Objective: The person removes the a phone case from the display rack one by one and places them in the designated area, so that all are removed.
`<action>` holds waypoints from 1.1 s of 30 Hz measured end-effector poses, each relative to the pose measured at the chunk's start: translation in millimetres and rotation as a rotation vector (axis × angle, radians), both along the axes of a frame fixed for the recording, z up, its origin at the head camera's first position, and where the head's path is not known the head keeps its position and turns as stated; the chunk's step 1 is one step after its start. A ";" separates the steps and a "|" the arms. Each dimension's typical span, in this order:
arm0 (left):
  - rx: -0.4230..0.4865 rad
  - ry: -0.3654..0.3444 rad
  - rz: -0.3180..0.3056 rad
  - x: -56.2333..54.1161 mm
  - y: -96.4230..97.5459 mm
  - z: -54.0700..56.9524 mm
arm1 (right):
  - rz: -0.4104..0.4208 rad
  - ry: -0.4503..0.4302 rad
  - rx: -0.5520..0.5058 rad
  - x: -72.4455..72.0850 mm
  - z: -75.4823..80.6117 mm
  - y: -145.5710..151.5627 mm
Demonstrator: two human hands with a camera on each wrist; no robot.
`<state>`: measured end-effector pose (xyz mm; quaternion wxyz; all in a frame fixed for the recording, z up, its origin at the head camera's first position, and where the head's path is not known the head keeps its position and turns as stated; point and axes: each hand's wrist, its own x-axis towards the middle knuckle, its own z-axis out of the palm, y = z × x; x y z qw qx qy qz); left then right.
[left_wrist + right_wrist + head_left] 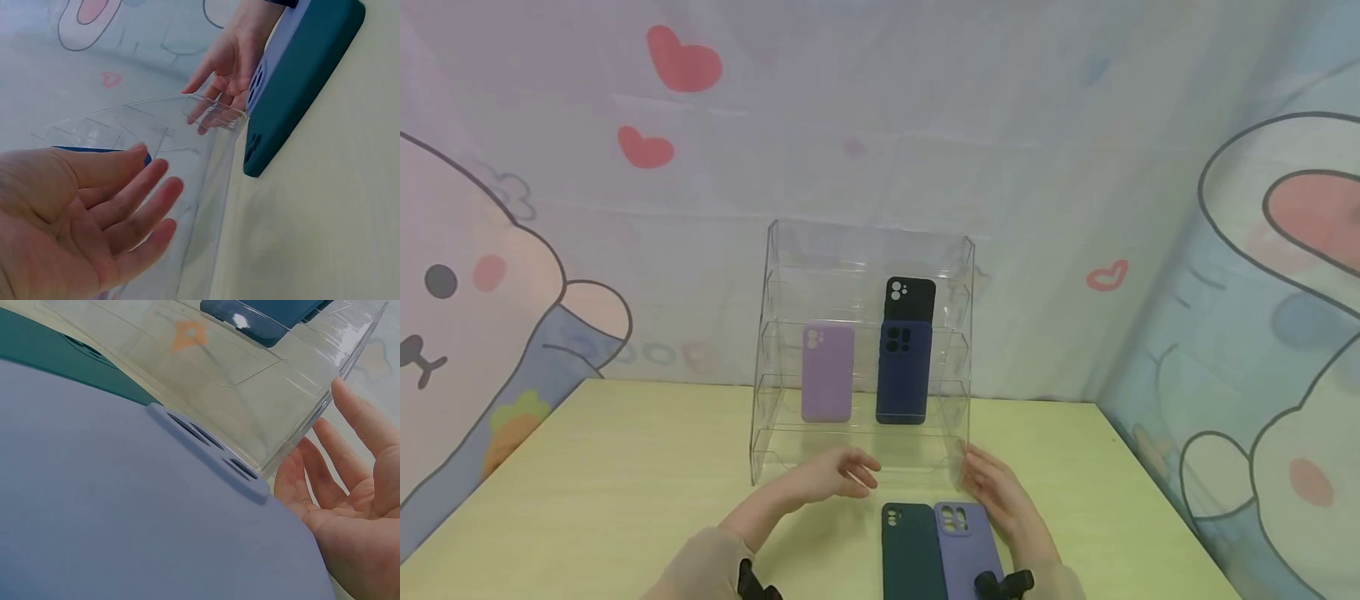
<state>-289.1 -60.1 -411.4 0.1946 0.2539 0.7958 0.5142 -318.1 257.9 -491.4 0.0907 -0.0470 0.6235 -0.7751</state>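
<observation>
1. The fingers [150,209] of the left hand [838,473] are loosely bent and slightly apart, the thumb tip just beside the forefinger; whether they touch the stand behind them, I cannot tell
2. The fingers of the right hand [998,487], at three o'clock from the left hand, are spread and gently curved, tips touching the stand's side panel
3. The clear stand [820,242] stands upright on the table, the right hand between four and five o'clock from its middle, the left hand near half past six
4. Inside it, a navy case [904,375] stands upright; a lilac case [827,375] is at its nine o'clock, and a black case [916,300], partly hidden behind it, shows at twelve
5. Toward five o'clock from the stand, a dark green case [912,558] and a lavender-blue case [966,546] lie side by side
6. Beneath is a pale yellow table [640,467]; beyond rises a cartoon backdrop [940,100]
</observation>
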 end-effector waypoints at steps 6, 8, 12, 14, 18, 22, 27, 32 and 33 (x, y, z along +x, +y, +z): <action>0.045 0.149 0.135 -7.0 -7.2 16.8 | -0.028 0.010 -0.003 0.4 -1.2 -2.2; 0.061 0.199 0.186 -10.2 -9.7 22.6 | -0.028 0.008 -0.005 0.5 -0.9 -2.4; 0.111 0.265 0.324 -16.8 -11.8 33.5 | -0.007 -0.006 -0.004 1.4 1.7 -1.8; 0.134 0.310 0.396 -19.2 -12.1 38.3 | -0.004 -0.013 -0.003 1.5 2.5 -1.2; 0.181 0.399 0.505 -23.8 -12.8 46.3 | -0.016 -0.022 0.001 1.4 2.4 -0.6; 0.217 0.426 0.566 -27.7 -14.7 53.8 | -0.039 -0.028 0.004 2.6 1.4 -1.2; 0.241 0.496 0.631 -34.1 -17.6 63.2 | -0.036 -0.031 -0.005 2.5 0.1 -1.3; 0.241 0.593 0.667 -42.8 -19.9 69.6 | -0.034 -0.021 -0.011 0.6 -0.8 -1.4; 0.240 0.603 0.669 -44.3 -20.5 70.1 | -0.035 -0.019 -0.010 0.6 -0.5 -1.7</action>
